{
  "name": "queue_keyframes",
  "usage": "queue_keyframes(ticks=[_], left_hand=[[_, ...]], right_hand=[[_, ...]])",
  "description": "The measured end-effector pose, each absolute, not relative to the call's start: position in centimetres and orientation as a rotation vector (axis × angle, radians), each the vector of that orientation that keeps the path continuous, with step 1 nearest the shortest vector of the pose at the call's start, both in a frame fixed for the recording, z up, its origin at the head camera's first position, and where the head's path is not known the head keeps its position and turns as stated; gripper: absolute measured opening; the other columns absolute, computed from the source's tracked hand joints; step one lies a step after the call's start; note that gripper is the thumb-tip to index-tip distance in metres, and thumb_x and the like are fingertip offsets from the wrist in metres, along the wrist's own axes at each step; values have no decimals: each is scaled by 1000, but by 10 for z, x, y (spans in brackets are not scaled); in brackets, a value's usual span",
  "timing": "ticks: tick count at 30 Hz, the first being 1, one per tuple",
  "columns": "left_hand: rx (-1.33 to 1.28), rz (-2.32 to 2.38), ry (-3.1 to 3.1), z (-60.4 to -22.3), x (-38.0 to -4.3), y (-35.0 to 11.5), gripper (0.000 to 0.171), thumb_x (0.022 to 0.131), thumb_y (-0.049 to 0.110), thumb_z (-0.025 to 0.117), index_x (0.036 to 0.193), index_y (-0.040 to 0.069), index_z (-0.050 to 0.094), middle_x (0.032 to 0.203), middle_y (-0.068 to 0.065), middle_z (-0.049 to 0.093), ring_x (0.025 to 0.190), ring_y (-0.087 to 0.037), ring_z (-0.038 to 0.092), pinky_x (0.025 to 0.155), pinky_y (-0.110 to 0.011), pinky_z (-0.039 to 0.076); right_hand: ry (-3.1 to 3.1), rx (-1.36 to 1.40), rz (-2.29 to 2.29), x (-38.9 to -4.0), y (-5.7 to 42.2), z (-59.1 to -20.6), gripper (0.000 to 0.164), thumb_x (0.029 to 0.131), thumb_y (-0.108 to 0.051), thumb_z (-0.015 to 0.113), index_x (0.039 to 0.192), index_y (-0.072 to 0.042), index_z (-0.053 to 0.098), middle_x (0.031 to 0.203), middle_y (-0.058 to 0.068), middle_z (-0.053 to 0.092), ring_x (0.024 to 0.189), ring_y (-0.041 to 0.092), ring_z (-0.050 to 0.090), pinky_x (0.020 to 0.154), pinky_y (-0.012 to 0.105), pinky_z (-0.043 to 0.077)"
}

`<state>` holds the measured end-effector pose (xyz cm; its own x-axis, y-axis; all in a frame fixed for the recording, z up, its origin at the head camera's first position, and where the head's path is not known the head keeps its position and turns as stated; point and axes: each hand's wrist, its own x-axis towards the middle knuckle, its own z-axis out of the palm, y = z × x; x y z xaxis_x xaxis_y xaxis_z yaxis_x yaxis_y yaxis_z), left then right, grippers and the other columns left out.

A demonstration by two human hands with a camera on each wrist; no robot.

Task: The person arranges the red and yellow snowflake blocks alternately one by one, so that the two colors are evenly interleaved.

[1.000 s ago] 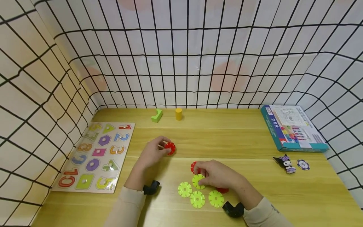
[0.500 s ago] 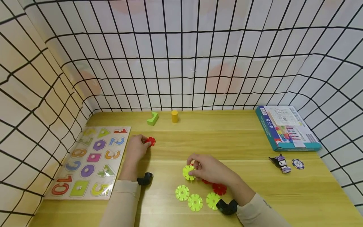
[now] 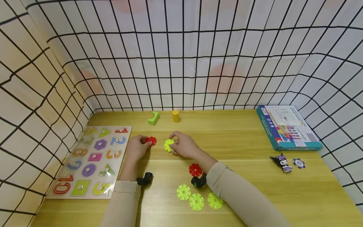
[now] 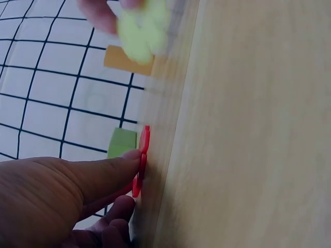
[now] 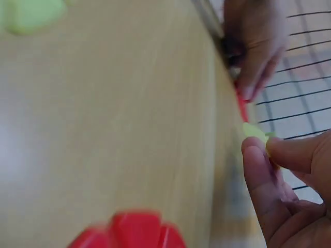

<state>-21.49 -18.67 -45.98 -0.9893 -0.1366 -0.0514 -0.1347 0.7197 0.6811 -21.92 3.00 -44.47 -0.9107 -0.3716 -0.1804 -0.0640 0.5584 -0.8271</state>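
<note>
Beside the puzzle board, my left hand (image 3: 136,147) pinches a red notched disc (image 3: 151,141) between thumb and fingers. In the left wrist view that red disc (image 4: 142,160) stands nearly edge-on, close to the tabletop. To its right, my right hand (image 3: 184,144) pinches a yellow-green notched disc (image 3: 169,145), a short gap away from the red one. The right wrist view shows the yellow-green disc (image 5: 255,133) between thumb and forefinger. Another red disc (image 3: 195,170) lies near the right wrist, with yellow-green discs (image 3: 196,201) nearer the front, one partly under the right sleeve.
A number puzzle board (image 3: 88,164) lies at the left. At the back stand a green notched block (image 3: 153,118) and a yellow cylinder (image 3: 175,116). To the right are a box (image 3: 287,127), a small figurine (image 3: 283,163) and a round chip (image 3: 299,163). Black wire mesh (image 3: 182,77) borders the table.
My left hand moved left with the red disc to beside the puzzle board, then stayed there. My right hand picked up a yellow-green disc and carried it up and left towards it.
</note>
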Motion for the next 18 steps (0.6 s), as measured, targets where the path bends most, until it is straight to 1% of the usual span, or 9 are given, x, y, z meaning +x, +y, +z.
queue_keyframes(ticks=[5, 10, 12, 14, 18], left_hand=[[247, -1154, -2923, -461, -215, -187, 36, 86, 22, 67, 115, 2, 62, 102, -14, 61, 87, -26, 53, 78, -39, 44], [255, -1150, -2922, -461, -215, -187, 34, 86, 22, 66, 114, 3, 63, 102, -13, 62, 88, -26, 54, 79, -39, 44], [256, -1148, -2921, -460, -215, -187, 34, 86, 23, 66, 114, 4, 63, 102, -13, 63, 89, -26, 55, 79, -40, 44], [258, -1153, -2922, -459, -215, -187, 34, 86, 22, 66, 114, 4, 63, 102, -13, 63, 89, -26, 55, 80, -40, 44], [263, -1155, -2929, -459, -215, -185, 33, 87, 22, 65, 115, 5, 63, 103, -13, 63, 90, -26, 55, 81, -40, 44]], right_hand=[[2511, -301, -1211, -240, 10, -452, 23, 88, -14, 64, 108, -15, 53, 61, 4, 63, 52, 15, 61, 46, 23, 45], [2561, -301, -1103, -251, -4, -447, 23, 86, -14, 66, 105, -13, 54, 58, 4, 62, 49, 14, 59, 44, 23, 45], [2592, -312, -1016, -255, -9, -445, 24, 86, -16, 67, 105, -13, 53, 59, 3, 63, 49, 14, 60, 46, 24, 47], [2662, -339, -890, -257, -12, -444, 24, 85, -22, 68, 103, -15, 55, 67, -1, 63, 57, 12, 59, 54, 25, 47], [2759, -387, -738, -260, -14, -444, 24, 83, -29, 69, 100, -15, 58, 88, -3, 62, 78, 16, 55, 72, 28, 45]])
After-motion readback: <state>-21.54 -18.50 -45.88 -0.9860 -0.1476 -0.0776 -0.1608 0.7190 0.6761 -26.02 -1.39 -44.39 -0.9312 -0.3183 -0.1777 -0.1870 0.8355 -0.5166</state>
